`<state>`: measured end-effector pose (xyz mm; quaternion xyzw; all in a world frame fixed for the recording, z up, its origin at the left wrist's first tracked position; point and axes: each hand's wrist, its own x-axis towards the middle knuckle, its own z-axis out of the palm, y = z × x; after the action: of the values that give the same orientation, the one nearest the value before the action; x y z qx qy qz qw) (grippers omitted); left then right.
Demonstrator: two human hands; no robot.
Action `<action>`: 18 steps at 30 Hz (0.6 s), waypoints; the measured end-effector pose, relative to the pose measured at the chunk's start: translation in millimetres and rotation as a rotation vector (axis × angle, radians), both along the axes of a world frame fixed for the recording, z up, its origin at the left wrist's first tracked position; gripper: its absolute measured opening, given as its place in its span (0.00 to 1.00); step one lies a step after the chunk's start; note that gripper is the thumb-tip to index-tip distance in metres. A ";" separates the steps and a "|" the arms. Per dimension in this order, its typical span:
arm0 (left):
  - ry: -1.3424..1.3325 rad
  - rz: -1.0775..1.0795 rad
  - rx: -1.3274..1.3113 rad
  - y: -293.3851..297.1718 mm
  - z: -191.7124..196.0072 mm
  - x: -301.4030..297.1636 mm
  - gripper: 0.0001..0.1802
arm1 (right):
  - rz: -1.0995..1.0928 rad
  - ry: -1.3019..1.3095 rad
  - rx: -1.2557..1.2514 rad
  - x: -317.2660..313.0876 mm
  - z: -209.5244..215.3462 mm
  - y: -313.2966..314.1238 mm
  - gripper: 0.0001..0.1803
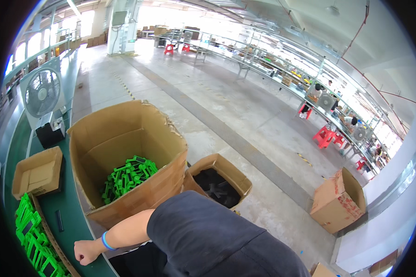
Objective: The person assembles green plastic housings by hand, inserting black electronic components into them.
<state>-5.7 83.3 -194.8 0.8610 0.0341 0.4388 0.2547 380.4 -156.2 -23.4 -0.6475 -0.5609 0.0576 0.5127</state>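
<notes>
My right hand, with a blue band at its wrist, is curled closed over the green tabletop near its edge. What its fingers hold, if anything, is hidden. Beside it runs the cardboard rim of a tray, and behind that lie many bright green plastic frames with dark parts. A thin black strip rests on the table just beyond the hand. My left hand is out of the picture.
A tall carton with green plastic pieces stands against the table, a smaller box of black pieces beside it. A shallow cardboard tray and a fan are farther along. Another carton stands at right; people sit at distant benches.
</notes>
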 end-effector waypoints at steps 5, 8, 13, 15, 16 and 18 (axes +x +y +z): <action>0.347 0.308 0.073 -112.4 183.2 39.6 0.04 | 0.143 -0.072 0.101 -6.6 13.0 15.4 0.12; 0.375 0.287 0.025 -96.2 171.3 25.1 0.06 | 0.179 -0.010 0.040 -13.4 18.9 16.2 0.13; 0.388 0.277 0.152 -113.6 186.3 45.1 0.06 | 0.303 -0.006 0.050 0.7 19.8 5.2 0.15; 0.351 0.208 0.187 -104.9 180.7 59.2 0.05 | 0.491 0.161 -0.057 -1.6 18.1 10.6 0.16; 0.367 0.278 0.142 -100.4 164.1 52.8 0.04 | 0.615 0.317 -0.174 -9.4 17.0 19.6 0.17; 0.299 0.349 0.206 -101.0 179.9 45.1 0.05 | 1.014 0.363 -0.258 -57.9 25.3 59.9 0.17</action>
<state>39.4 -17.7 -14.9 0.9188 0.1747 0.3452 0.0779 322.5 -96.3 1.9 -0.3333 -0.6935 0.4761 0.4258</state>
